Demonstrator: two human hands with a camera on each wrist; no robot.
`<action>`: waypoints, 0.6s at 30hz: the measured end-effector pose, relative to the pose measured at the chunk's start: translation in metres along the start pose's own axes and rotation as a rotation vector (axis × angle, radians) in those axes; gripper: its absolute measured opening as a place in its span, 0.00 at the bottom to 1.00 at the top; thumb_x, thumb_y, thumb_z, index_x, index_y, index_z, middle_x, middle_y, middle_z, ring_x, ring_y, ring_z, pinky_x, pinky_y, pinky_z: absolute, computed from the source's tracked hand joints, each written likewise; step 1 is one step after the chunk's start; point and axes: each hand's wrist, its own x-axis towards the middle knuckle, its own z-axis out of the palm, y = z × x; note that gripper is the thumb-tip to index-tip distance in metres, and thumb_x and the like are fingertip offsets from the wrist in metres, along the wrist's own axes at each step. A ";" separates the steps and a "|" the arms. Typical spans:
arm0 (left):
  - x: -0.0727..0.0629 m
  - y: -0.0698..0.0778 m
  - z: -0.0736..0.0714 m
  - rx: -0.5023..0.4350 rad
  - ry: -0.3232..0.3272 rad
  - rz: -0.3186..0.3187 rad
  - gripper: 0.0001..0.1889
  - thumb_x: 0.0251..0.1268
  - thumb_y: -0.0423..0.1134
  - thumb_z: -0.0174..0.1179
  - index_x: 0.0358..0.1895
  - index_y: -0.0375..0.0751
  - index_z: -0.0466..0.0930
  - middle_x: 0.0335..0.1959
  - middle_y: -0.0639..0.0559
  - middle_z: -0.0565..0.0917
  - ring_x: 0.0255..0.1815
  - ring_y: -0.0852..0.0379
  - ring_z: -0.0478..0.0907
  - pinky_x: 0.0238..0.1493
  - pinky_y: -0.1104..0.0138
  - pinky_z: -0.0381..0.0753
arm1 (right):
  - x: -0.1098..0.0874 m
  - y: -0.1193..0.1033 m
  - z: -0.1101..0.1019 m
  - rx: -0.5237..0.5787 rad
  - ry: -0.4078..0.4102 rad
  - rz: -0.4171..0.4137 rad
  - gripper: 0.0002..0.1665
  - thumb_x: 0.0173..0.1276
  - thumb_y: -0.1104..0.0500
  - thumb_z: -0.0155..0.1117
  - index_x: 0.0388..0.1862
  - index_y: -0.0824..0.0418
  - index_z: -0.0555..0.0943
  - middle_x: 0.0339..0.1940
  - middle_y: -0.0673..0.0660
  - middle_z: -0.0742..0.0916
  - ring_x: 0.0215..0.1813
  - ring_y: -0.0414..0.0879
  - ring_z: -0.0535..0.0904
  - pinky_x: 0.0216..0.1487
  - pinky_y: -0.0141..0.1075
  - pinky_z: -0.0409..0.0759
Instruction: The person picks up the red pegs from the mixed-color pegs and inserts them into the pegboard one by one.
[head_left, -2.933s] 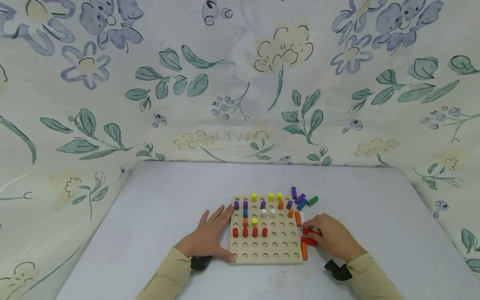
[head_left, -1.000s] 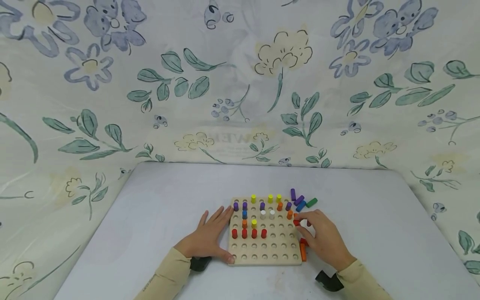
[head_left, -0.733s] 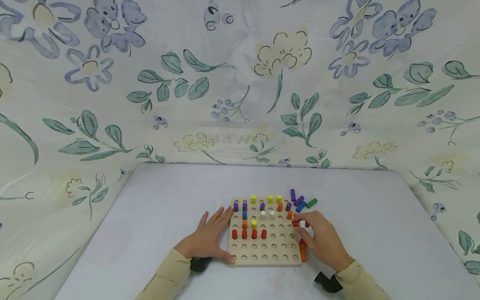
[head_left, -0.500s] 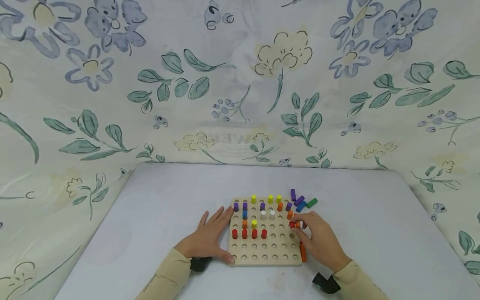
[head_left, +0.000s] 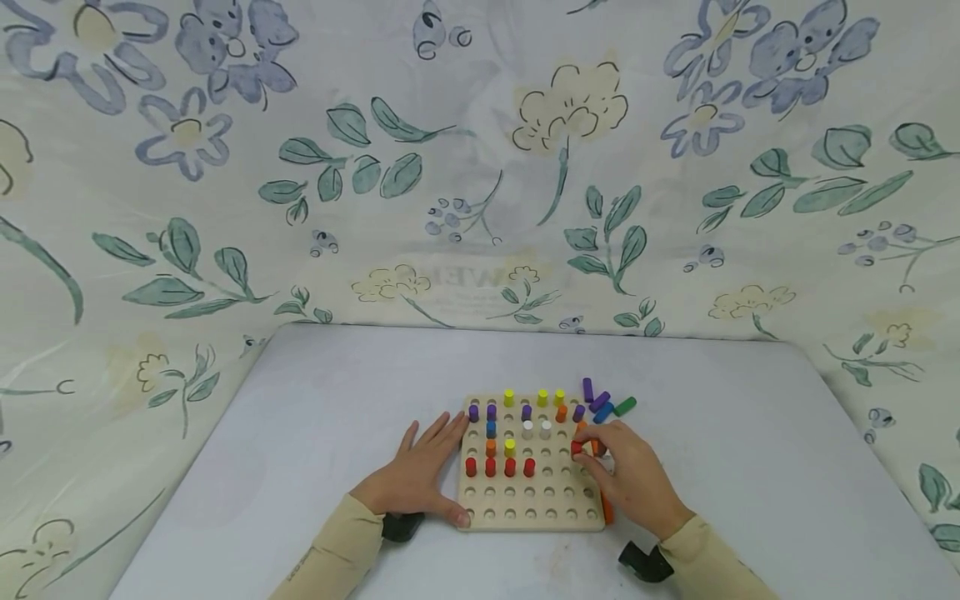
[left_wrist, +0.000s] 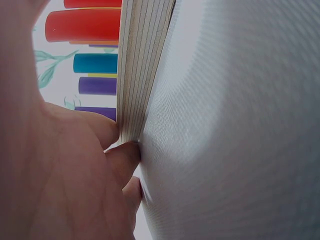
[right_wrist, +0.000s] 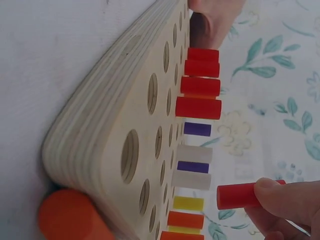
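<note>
My right hand (head_left: 633,475) pinches a red peg (head_left: 576,448) between thumb and fingertips, over the right side of a wooden pegboard (head_left: 517,521). In the right wrist view, a gap separates the red peg (right_wrist: 231,196) from the board's face (right_wrist: 115,150). Along the board's left edge rests my left hand (head_left: 408,477), fingers spread and thumb at the near corner. Its fingertips touch the layered board edge (left_wrist: 137,75) in the left wrist view. Several red pegs (head_left: 510,467) stand in one row; yellow, purple, blue, orange and white pegs fill holes farther back.
Loose purple (head_left: 588,389), blue (head_left: 603,412) and green pegs (head_left: 626,406) lie past the board's far right corner. An orange peg (head_left: 608,510) lies against its right edge, partly covered by my right hand. A floral curtain (head_left: 480,208) backs the white table (head_left: 337,375).
My right hand has taken a red peg from beside the board and moved it left, over the board's right columns. My left hand stays at the left edge.
</note>
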 end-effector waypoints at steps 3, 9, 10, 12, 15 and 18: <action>0.000 0.000 0.000 0.002 0.001 0.002 0.72 0.36 0.70 0.77 0.82 0.38 0.44 0.83 0.45 0.47 0.83 0.44 0.37 0.76 0.39 0.27 | 0.001 -0.002 0.001 -0.004 -0.020 0.008 0.17 0.57 0.65 0.78 0.44 0.57 0.84 0.33 0.46 0.81 0.35 0.44 0.74 0.32 0.29 0.74; -0.001 0.001 -0.001 -0.003 0.001 0.003 0.72 0.36 0.69 0.77 0.82 0.38 0.44 0.83 0.45 0.47 0.83 0.43 0.36 0.76 0.39 0.28 | 0.004 -0.004 0.002 0.008 -0.058 0.009 0.15 0.60 0.65 0.77 0.43 0.55 0.83 0.34 0.45 0.80 0.35 0.44 0.75 0.34 0.31 0.77; -0.001 0.000 -0.001 -0.003 0.001 0.003 0.72 0.36 0.69 0.77 0.82 0.38 0.44 0.83 0.45 0.47 0.83 0.44 0.36 0.76 0.40 0.27 | 0.005 -0.004 0.003 0.012 -0.063 0.008 0.15 0.60 0.65 0.77 0.43 0.55 0.82 0.34 0.46 0.81 0.35 0.44 0.75 0.35 0.32 0.78; 0.000 0.000 -0.001 0.002 -0.001 0.002 0.72 0.36 0.69 0.77 0.82 0.39 0.44 0.83 0.46 0.47 0.83 0.44 0.36 0.76 0.40 0.26 | 0.006 -0.005 0.004 0.019 -0.069 0.007 0.15 0.60 0.65 0.76 0.42 0.54 0.82 0.35 0.47 0.82 0.36 0.42 0.76 0.37 0.33 0.81; 0.000 0.000 0.000 0.007 -0.004 0.000 0.72 0.37 0.69 0.77 0.82 0.40 0.44 0.83 0.47 0.47 0.83 0.45 0.35 0.76 0.40 0.25 | 0.006 -0.007 0.006 0.020 -0.078 0.009 0.15 0.60 0.65 0.76 0.43 0.54 0.82 0.36 0.48 0.83 0.38 0.41 0.78 0.40 0.34 0.84; 0.000 0.001 0.000 0.006 -0.004 -0.005 0.71 0.37 0.69 0.77 0.82 0.40 0.44 0.83 0.47 0.47 0.83 0.45 0.35 0.76 0.40 0.25 | 0.006 -0.008 0.008 0.009 -0.084 0.022 0.15 0.60 0.64 0.76 0.43 0.53 0.82 0.37 0.47 0.83 0.39 0.40 0.78 0.41 0.33 0.83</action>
